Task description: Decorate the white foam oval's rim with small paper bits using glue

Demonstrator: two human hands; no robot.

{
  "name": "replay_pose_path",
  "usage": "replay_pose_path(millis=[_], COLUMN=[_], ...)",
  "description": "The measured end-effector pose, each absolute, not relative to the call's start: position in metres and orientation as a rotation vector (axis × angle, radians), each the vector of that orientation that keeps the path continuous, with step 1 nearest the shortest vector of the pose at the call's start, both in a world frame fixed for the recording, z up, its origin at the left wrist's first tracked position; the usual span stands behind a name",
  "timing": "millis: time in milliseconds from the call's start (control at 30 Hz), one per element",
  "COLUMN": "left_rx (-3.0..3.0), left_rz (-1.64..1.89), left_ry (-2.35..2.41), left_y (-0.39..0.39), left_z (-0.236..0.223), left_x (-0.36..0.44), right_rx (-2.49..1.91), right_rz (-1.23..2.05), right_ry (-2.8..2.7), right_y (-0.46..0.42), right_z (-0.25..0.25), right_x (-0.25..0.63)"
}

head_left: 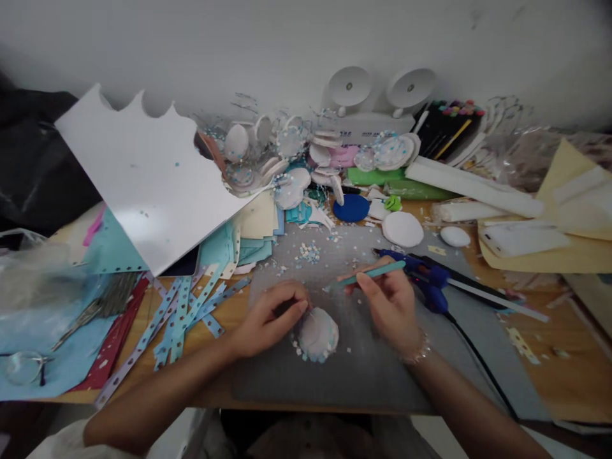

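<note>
A small white round disc [318, 335], rimmed with pale blue and white bits, lies on the grey cutting mat [373, 376]. The curled fingers of my left hand [275, 319] grip its upper left edge. In my right hand [389, 303] is a slim teal pen-like tool [377, 273], held between thumb and fingers. Its pale tip points left and down, above the mat and apart from the disc. Just beyond the hands is a small heap of blue and white paper bits [308, 252], with more scattered around.
A blue glue gun [430, 280] lies right of my right hand, its cord [482, 363] running to the front edge. Decorated discs [291, 188] crowd the back. Punched paper strips [184, 319] and a large white scalloped sheet [153, 172] are left. A white oval [403, 229] lies behind.
</note>
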State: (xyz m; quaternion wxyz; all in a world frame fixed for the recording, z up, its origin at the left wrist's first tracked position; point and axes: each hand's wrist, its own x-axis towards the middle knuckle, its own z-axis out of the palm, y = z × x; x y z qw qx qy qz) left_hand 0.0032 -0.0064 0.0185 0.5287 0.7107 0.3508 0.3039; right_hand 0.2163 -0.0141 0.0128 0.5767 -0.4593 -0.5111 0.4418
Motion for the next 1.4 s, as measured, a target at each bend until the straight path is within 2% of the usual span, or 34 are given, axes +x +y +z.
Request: replay_pose_path(millis=[200, 1400], left_rx=[1.644, 1.682], left_rz=[0.783, 0.749], left_ry=[0.895, 0.953], left_y=[-0.007, -0.005], left_z=[0.021, 0.012], left_x=[0.003, 0.004], right_rx=[-1.007, -1.063], right_rz=[1.188, 1.216], right_ry=[-1.154, -1.242], right_y=[-0.019, -0.019], right_z=[0.012, 0.020], right_x=[0.216, 0.209])
